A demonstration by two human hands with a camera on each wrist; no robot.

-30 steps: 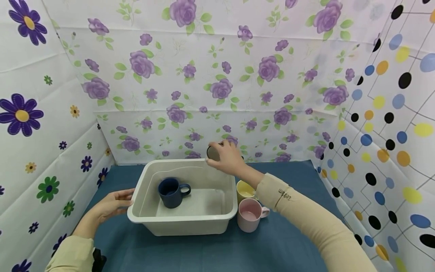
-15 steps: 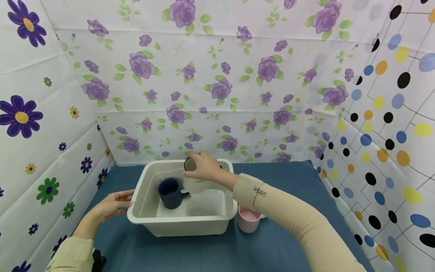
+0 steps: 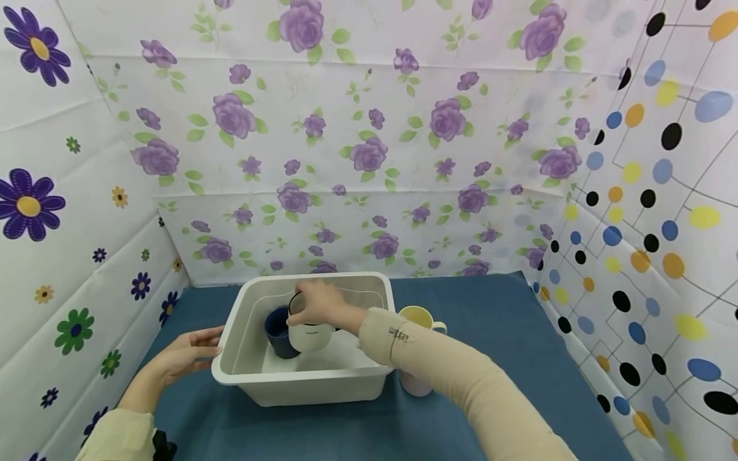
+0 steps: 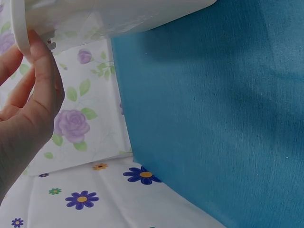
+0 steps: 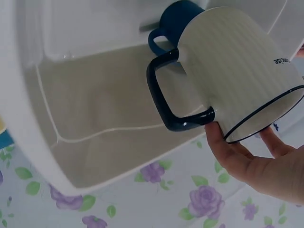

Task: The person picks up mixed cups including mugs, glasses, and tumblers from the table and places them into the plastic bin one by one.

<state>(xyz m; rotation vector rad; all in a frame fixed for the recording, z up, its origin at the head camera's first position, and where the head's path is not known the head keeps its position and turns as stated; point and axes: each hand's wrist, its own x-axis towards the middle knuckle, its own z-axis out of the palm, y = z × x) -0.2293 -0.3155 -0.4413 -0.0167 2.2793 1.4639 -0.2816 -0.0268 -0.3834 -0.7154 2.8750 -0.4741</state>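
My right hand (image 3: 319,302) grips a white mug (image 3: 311,338) near its dark-edged mouth and holds it over the white plastic tub (image 3: 314,389). In the right wrist view, the mug (image 5: 232,61) is tilted, its dark blue handle (image 5: 159,97) standing free of the fingers. A navy blue mug (image 3: 279,338) sits inside the tub on the left, partly hidden behind the white one. At the tub's left side, my left hand (image 3: 183,357) touches the rim with extended fingers; the left wrist view shows a fingertip (image 4: 35,40) beneath the lip.
Right of the tub stands a yellow mug (image 3: 416,314), partly covered by my right sleeve. A pink mug (image 3: 415,385) in front of it is mostly hidden. Blue cloth (image 3: 311,435) covers the table; patterned sheets (image 3: 369,218) enclose the back and sides.
My right hand has carried the white mug leftward and down, from the tub's back right to beside the navy mug. My left hand stays at the rim.
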